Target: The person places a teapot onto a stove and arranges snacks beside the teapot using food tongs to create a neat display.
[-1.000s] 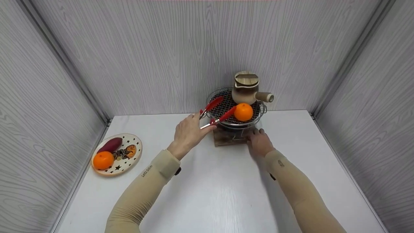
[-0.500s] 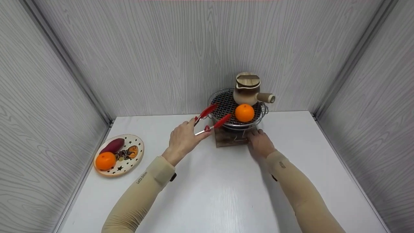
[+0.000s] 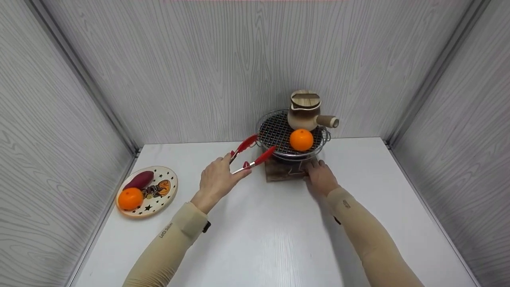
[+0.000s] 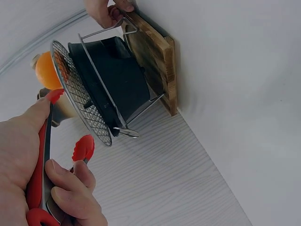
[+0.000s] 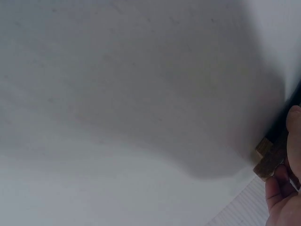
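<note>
My left hand [image 3: 217,179] holds red-tipped tongs [image 3: 265,155] with their arms spread and nothing between the tips. They hover just left of a round wire grill [image 3: 275,129]. On that grill sit an orange [image 3: 301,140] and, behind it, a brown-and-cream pot [image 3: 301,118] with a wooden lid and side handle. Seen from the left wrist, a black bowl [image 4: 113,70] lies under the mesh, in a wire stand on a wooden base [image 4: 162,61]. My right hand [image 3: 322,177] grips the front right corner of this base, thumb on one face and fingers on the other.
At the left of the white table [image 3: 259,239] stands a plate [image 3: 169,191] with star and pumpkin prints. It bears a second orange [image 3: 130,199] and a purple sweet potato [image 3: 140,180]. Grey wood-grain walls [image 3: 199,71] enclose the back and both sides.
My left hand has drawn back left and toward me, bringing the spread tongs away from the orange on the grill. The right hand stays at the wooden base.
</note>
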`<state>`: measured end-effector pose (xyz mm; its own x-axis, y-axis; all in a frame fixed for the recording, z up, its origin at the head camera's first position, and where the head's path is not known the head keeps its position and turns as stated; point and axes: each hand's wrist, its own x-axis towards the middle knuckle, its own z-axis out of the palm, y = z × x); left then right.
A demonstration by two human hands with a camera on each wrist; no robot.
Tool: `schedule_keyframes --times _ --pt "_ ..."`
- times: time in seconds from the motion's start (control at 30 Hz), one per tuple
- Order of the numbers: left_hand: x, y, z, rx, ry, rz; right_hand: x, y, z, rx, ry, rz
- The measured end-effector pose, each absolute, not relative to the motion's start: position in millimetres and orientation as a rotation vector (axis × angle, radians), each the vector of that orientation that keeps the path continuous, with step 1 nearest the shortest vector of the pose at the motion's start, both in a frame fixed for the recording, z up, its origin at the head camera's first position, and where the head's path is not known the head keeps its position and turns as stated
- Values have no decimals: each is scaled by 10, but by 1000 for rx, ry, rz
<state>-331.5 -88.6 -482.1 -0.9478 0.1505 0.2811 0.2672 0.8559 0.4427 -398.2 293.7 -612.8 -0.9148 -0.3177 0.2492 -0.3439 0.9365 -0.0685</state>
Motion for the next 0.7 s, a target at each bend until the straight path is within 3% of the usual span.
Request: schedule_keyframes --times 0.7 --pt "-3156 -1217 -5154 -183 -2827 -752 -3988 2909 -6120 429 -2927 190"
